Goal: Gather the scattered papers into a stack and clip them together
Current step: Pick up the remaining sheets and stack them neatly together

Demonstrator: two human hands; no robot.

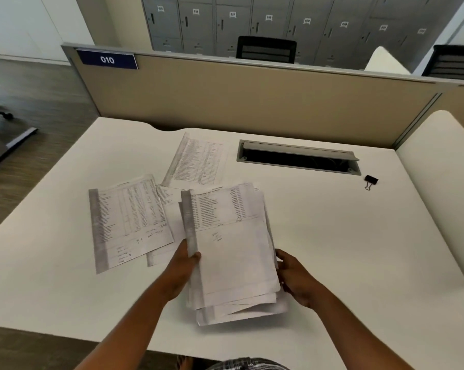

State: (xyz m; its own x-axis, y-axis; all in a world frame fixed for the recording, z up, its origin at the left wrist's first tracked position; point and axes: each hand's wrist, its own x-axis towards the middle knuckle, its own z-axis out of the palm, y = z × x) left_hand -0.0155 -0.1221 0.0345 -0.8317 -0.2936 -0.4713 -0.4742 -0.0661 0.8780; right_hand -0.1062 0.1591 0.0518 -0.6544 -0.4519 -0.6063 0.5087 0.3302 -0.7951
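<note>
Head view: both hands, left hand (181,271) and right hand (296,280), grip paper stack (233,252).

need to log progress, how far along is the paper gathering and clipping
Partly done. Several sheets are already gathered into an uneven stack, held by the left hand and right hand. Still loose on the desk: a sheet at the left, one partly under it and one farther back. The binder clip lies untouched near the cable slot.
</note>
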